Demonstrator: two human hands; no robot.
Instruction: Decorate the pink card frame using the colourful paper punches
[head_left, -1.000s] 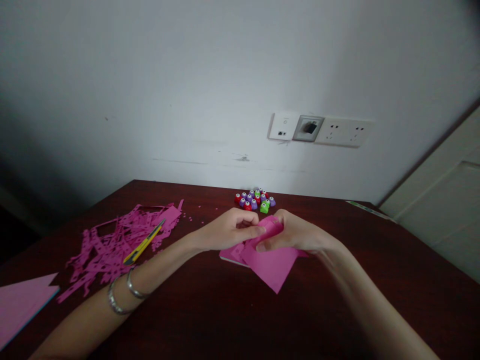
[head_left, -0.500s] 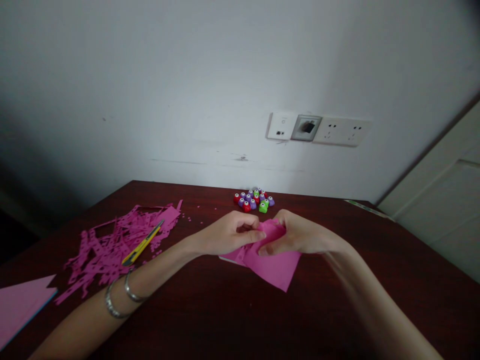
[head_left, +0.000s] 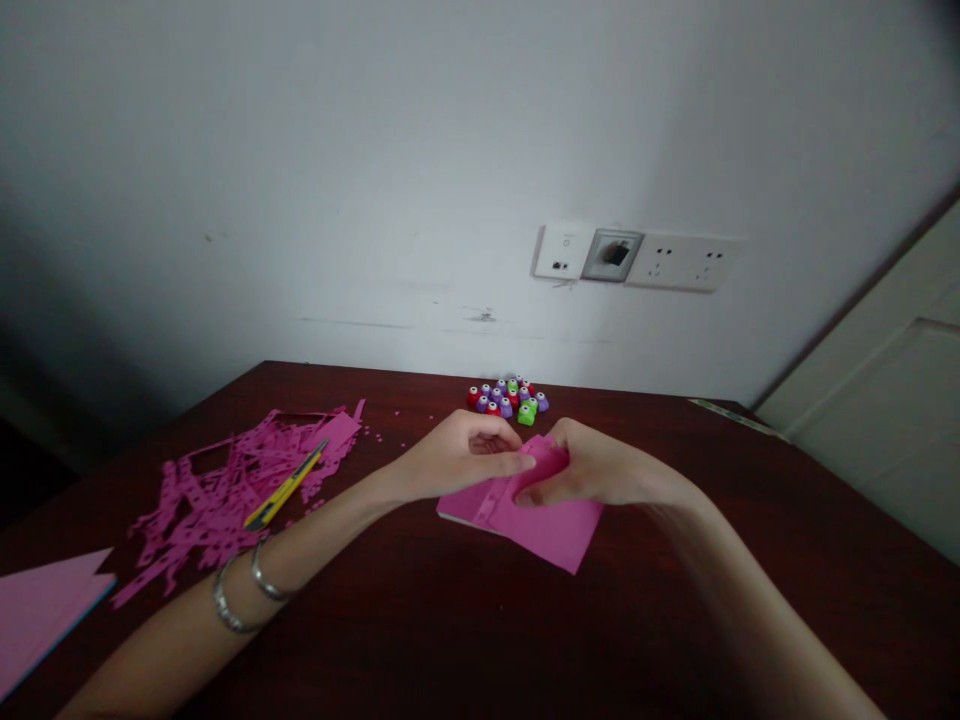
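Note:
A pink paper sheet (head_left: 551, 528) lies partly lifted over the dark wooden table (head_left: 465, 640). My left hand (head_left: 457, 455) is closed and pinches the sheet's upper edge between thumb and fingers. My right hand (head_left: 596, 470) grips the same raised edge from the right, fingers curled around it. The two hands nearly touch above the sheet. Beneath the left part of the sheet lies more pink paper with a pale edge.
A heap of pink paper cuttings (head_left: 225, 490) lies at the left with a yellow utility knife (head_left: 289, 487) on it. Small coloured craft punches (head_left: 508, 398) cluster behind the hands. A pink sheet (head_left: 41, 610) sits at the left edge. Wall sockets (head_left: 637, 257) are behind.
The pink sheet has turned: its lower corner swung right and it now lies flatter on the table. Both hands stayed pinched on its upper edge.

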